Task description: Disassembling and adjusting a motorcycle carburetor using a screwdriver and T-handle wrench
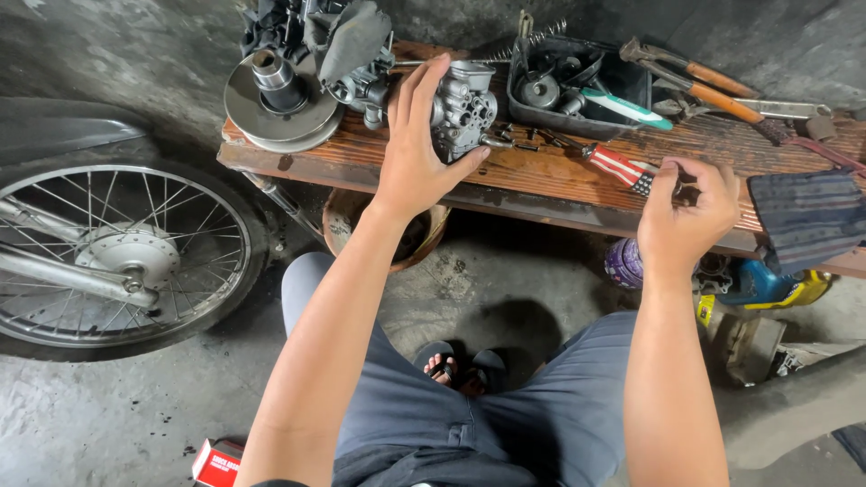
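My left hand [417,144] grips a grey metal carburetor [464,108] that rests on the wooden bench [532,176]. My right hand [687,212] hovers at the bench's front edge, fingers pinched together on something small and dark that I cannot make out. A screwdriver with a red and white striped handle [618,166] lies just left of my right hand.
A round metal pulley [280,104] and engine parts sit at the bench's left end. A black tray [577,86] holds small parts, with pliers [695,81] and a folded cloth [807,221] to the right. A motorcycle wheel [117,257] stands at left.
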